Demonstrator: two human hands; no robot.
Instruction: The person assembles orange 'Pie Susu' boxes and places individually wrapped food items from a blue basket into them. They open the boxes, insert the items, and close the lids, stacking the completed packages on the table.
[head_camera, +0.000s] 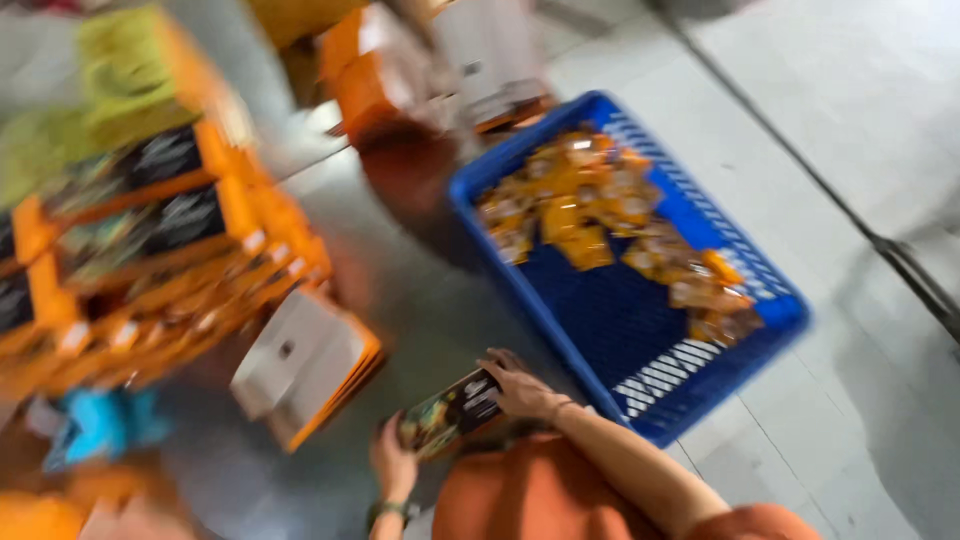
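Two hands grip one dark packet (452, 410): left hand (393, 462) under its near end, right hand (517, 388) closed over the top, just beside the blue crate (560, 330). Blurred; keep both grips firm, packet level.

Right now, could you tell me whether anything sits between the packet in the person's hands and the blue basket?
Nothing visible does: the packet is held by both hands beside the near wall of the blue basket.
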